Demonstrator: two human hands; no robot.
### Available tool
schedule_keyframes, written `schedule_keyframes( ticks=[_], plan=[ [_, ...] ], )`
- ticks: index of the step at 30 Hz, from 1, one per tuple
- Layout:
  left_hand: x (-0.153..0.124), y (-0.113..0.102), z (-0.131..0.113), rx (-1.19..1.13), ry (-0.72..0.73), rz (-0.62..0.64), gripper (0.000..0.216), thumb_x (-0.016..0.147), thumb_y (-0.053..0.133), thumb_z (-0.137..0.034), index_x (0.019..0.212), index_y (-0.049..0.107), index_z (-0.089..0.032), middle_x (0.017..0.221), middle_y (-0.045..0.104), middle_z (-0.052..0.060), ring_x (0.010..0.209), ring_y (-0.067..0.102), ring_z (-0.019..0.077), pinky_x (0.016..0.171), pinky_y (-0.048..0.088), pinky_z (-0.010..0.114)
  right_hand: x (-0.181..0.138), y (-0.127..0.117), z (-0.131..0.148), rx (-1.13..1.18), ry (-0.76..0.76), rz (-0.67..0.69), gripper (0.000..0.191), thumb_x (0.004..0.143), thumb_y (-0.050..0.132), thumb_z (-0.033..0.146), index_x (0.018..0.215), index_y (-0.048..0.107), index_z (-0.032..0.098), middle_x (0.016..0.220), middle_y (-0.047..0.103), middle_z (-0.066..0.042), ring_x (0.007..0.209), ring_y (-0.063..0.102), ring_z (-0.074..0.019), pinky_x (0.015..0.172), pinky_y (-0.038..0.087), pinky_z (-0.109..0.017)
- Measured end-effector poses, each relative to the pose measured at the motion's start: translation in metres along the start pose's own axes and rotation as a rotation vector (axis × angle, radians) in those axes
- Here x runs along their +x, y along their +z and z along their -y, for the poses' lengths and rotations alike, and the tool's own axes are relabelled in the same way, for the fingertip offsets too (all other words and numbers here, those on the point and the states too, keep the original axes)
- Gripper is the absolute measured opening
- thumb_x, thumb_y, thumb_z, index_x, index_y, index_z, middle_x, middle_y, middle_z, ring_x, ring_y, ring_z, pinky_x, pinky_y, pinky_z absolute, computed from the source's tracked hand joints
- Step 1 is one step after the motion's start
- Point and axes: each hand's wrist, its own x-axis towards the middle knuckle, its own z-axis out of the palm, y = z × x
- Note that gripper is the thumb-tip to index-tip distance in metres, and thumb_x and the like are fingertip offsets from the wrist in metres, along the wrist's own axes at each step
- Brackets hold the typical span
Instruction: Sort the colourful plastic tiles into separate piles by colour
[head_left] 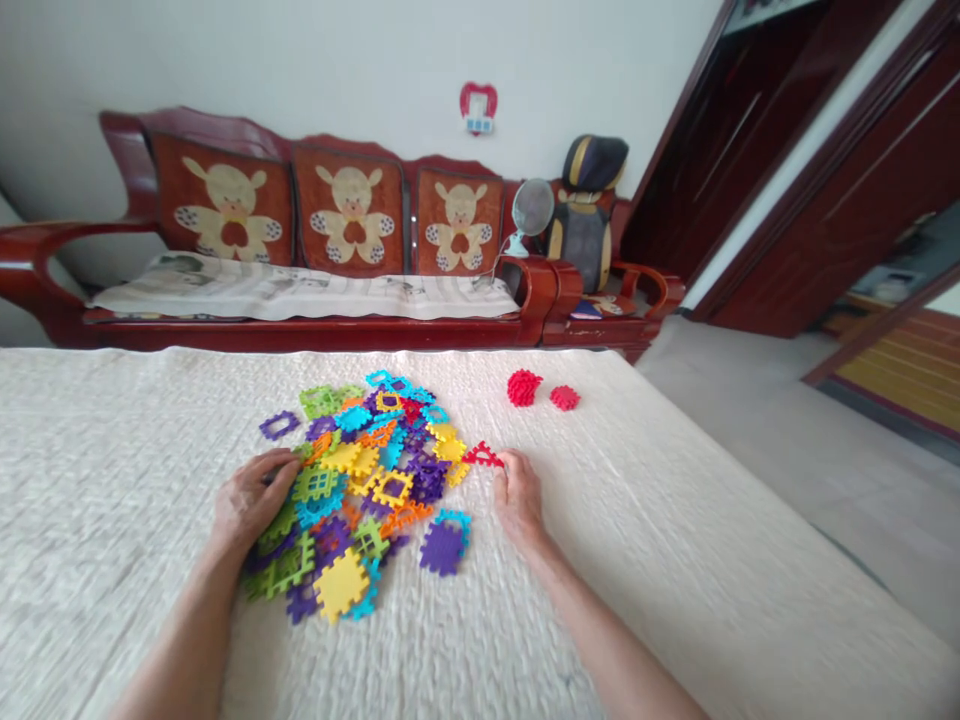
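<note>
My right hand [519,492] pinches a red triangular interlocking tile [484,456] at its right corner, just right of a mixed pile of toothed plastic tiles. At the pile's left edge, my left hand [257,492] is curled with thumb and forefinger close together. What lies between its fingers, if anything, is hidden. Green, yellow, orange, blue and purple tiles overlap in the pile, some solid and some open frames. A solid yellow tile [341,584] lies at its near end. A purple tile [442,547] overlaps a blue one between the pile and my right forearm.
A stack of red tiles [523,387] and a smaller red group [565,398] lie farther back on the cream-covered table [660,520]. Behind the table stand a wooden sofa [345,333] with bear cushions, a small fan [533,207] and an armchair [585,240].
</note>
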Motion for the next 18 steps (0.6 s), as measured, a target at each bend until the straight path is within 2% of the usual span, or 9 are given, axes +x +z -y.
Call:
schedule_keyframes(
  ticks=[3, 7, 9, 14, 18],
  plan=[
    [-0.001, 0.0, 0.0, -0.011, -0.02, -0.003, 0.029, 0.076, 0.054, -0.054, 0.082, 0.071, -0.031, 0.108, 0.073, -0.002, 0.102, 0.066, 0.0225, 0.097, 0.052, 0.039, 0.023, -0.004, -0.021, 0.009, -0.029, 0.039, 0.027, 0.091, 0.037, 0.021, 0.108, 0.058, 0.018, 0.114, 0.064, -0.012, 0.112, 0.057, -0.0227, 0.101, 0.045, -0.04],
    [-0.002, -0.002, -0.004, -0.014, -0.042, 0.002, 0.029, 0.074, 0.055, -0.055, 0.082, 0.071, -0.032, 0.11, 0.072, -0.003, 0.105, 0.065, 0.0236, 0.1, 0.051, 0.04, 0.038, -0.006, -0.038, 0.011, -0.01, 0.043, 0.042, 0.084, 0.04, 0.016, 0.124, 0.054, 0.014, 0.124, 0.061, -0.015, 0.12, 0.055, -0.0235, 0.106, 0.044, -0.041],
    [-0.003, -0.002, -0.005, -0.012, -0.049, -0.006, 0.03, 0.073, 0.055, -0.056, 0.081, 0.071, -0.032, 0.109, 0.072, -0.003, 0.106, 0.065, 0.0238, 0.102, 0.05, 0.041, 0.038, -0.008, -0.038, 0.025, -0.019, 0.053, 0.048, 0.082, 0.042, 0.014, 0.129, 0.052, 0.016, 0.127, 0.06, -0.013, 0.121, 0.055, -0.0232, 0.107, 0.044, -0.042],
    [-0.002, -0.002, -0.007, -0.02, -0.052, -0.024, 0.029, 0.072, 0.056, -0.057, 0.079, 0.071, -0.033, 0.104, 0.073, -0.004, 0.104, 0.066, 0.0239, 0.101, 0.051, 0.04, 0.046, -0.014, -0.026, 0.053, -0.109, 0.124, 0.047, 0.081, 0.049, 0.014, 0.127, 0.056, 0.018, 0.126, 0.061, -0.012, 0.121, 0.056, -0.023, 0.107, 0.045, -0.042],
    [-0.001, -0.003, -0.008, -0.01, -0.063, -0.017, 0.029, 0.072, 0.055, -0.058, 0.079, 0.071, -0.035, 0.105, 0.073, -0.006, 0.104, 0.066, 0.0244, 0.101, 0.051, 0.042, 0.069, -0.015, -0.022, 0.037, -0.203, 0.325, 0.05, 0.077, 0.053, 0.009, 0.125, 0.058, 0.02, 0.129, 0.061, -0.009, 0.121, 0.056, -0.0212, 0.107, 0.044, -0.039]
  ],
)
